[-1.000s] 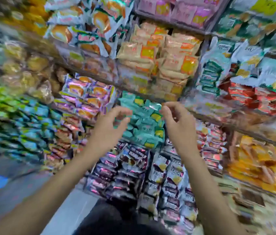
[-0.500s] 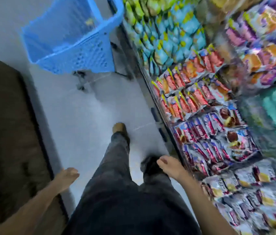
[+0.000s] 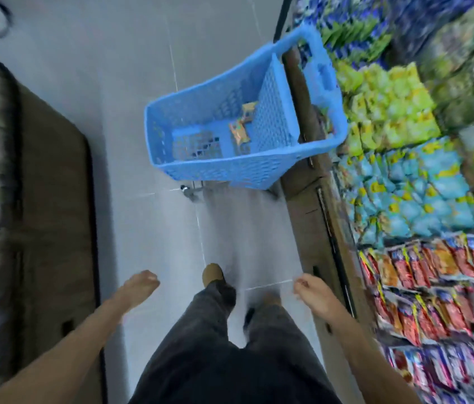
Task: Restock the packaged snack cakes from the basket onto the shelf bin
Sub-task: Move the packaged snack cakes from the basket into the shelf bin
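Note:
A blue plastic basket [image 3: 215, 170] on wheels stands on the grey tiled floor ahead of me, close against the shelf base. Inside it lie two or three orange-and-yellow snack cake packets [image 3: 240, 131] near its right wall. My left hand [image 3: 138, 288] hangs low at the left with fingers loosely curled, holding nothing. My right hand [image 3: 313, 293] hangs at the right beside the shelf base, also holding nothing. Both hands are well short of the basket. The picture is blurred by motion.
Shelf bins on the right hold green packets [image 3: 387, 112], blue packets [image 3: 413, 193] and red packets [image 3: 439, 275]. A brown shelf base [image 3: 311, 205] runs along them. A dark brown unit [image 3: 52, 217] flanks the aisle on the left. My legs and shoes are below.
My view has swung from the shelf bins down to the floor and then onto the basket, which is now nearer and central. Both hands dropped from the teal packets to my sides.

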